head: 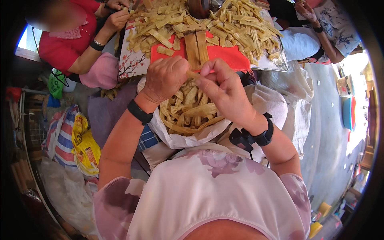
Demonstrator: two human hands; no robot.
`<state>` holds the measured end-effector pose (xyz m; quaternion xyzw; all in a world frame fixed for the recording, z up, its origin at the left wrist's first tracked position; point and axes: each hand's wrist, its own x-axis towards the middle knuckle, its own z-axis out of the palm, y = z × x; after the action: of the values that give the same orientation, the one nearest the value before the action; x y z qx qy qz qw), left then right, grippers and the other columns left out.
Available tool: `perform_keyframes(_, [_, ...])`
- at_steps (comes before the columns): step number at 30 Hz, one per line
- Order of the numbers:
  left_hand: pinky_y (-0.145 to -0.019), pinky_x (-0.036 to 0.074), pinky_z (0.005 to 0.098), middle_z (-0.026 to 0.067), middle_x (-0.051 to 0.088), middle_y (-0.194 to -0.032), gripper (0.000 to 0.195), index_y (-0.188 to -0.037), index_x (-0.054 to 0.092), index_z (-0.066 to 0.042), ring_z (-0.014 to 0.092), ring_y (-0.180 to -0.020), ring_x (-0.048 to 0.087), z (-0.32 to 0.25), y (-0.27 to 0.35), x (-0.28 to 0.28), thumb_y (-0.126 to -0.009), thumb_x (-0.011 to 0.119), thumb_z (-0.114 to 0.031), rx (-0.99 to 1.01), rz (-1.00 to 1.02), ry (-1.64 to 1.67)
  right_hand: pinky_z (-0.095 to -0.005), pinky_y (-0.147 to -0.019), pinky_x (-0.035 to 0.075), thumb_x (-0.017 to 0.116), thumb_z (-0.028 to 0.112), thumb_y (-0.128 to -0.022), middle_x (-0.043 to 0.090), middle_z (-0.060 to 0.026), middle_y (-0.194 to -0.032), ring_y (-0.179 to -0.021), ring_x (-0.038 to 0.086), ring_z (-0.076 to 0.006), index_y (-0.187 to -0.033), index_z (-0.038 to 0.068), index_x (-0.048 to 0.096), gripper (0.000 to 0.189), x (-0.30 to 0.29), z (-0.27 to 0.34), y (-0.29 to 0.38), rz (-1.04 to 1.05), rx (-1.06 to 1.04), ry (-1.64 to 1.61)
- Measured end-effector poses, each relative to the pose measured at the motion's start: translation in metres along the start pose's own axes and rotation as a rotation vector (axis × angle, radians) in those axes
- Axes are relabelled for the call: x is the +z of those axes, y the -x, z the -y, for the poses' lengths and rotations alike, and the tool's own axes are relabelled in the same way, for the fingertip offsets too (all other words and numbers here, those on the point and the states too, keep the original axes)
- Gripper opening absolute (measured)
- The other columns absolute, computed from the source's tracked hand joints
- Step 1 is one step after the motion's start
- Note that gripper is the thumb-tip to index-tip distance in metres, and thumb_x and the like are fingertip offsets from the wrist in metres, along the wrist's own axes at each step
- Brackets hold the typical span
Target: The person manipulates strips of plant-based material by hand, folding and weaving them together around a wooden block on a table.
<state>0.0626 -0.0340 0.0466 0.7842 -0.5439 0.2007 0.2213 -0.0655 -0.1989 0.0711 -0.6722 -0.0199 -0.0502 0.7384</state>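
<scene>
A pale yellow, fibrous strip (pixel 192 74), probably a dried plant food, spans the gap between my hands. My left hand (pixel 166 78) is closed in a fist around one end. The thumb and fingers of my right hand (pixel 225 90) pinch the other end. Directly below is an open white sack (pixel 183 141) on my lap, filled with similar strips (pixel 192 112), some long and ribbon-like. Just beyond my hands, a slotted wooden board (pixel 196 54) with a crosspiece lies over a red cloth (pixel 222 55) at the table's near edge.
Loose strips (pixel 240 33) heap across the table (pixel 132 64), around a dark brown container (pixel 199 8). A person in red (pixel 64 45) sits at left, another person (pixel 333 33) at right. Plastic sacks (pixel 295 102) stand right of my lap; a striped bag (pixel 63 141) and yellow bag (pixel 87 147) lie left.
</scene>
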Motion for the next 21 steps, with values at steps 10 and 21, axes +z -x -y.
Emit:
perform_keyframes(10, [-0.062,0.039,0.0207,-0.0047,0.045,-0.075,0.017,-0.107,0.056,-0.005,0.004,-0.067,0.044,0.003,-0.019,0.018,-0.1,0.053,-0.02,-0.764,0.059,1.101,-0.0184,-0.057,0.037,0.063,0.009,-0.092,0.057,0.0047,-0.073,-0.063,0.045,-0.0016,-0.091,0.002,0.063,0.008,-0.041,-0.035,-0.06,-0.238,0.032,0.126])
perform_keyframes(21, [-0.056,0.035,0.0188,-0.0056,0.049,-0.072,0.015,-0.101,0.06,-0.006,0.002,-0.062,0.041,0.026,-0.028,0.045,-0.096,0.053,-0.019,-0.774,0.053,0.83,-0.0195,-0.057,0.039,0.06,0.013,-0.093,0.06,0.0031,-0.072,-0.062,0.05,-0.0035,-0.089,0.002,0.064,0.012,-0.047,-0.069,-0.092,-0.292,-0.047,0.122])
